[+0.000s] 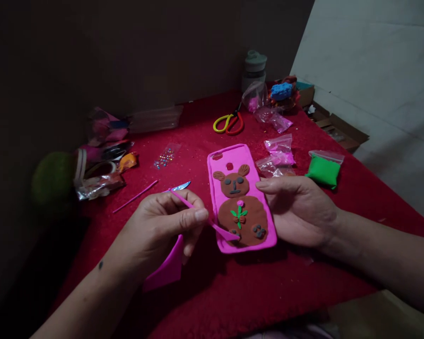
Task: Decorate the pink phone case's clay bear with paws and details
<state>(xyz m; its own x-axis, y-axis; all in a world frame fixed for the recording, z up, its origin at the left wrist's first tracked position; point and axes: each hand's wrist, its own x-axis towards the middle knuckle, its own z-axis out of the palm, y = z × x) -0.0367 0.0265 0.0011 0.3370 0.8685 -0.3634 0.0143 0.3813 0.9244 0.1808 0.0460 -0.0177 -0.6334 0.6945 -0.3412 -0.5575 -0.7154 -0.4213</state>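
Observation:
My right hand (300, 207) holds a pink phone case (257, 207) by its right side, thumb on the edge and fingers beneath. On the case lies a brown clay bear (229, 212) with grey eyes, nose, mouth and paw pads, and a pink flower with green leaves on its belly. Between thumb and fingers, my left hand (173, 221) pinches a pink plastic modelling tool (221, 229). The tool's broad tip touches or hovers at the bear's lower left paw; which one I cannot tell. Below the left hand is a flat pink sheet (166, 270), partly hidden.
On the red cloth (198, 292) lie a thin pink stick (136, 196), rhinestones (165, 157), scissors (229, 122) and a bag of green clay (324, 170). Small pink clay bags (279, 149) sit behind the right hand. A bottle (255, 68) stands at the back; wrapped clay packs (108, 165) lie left.

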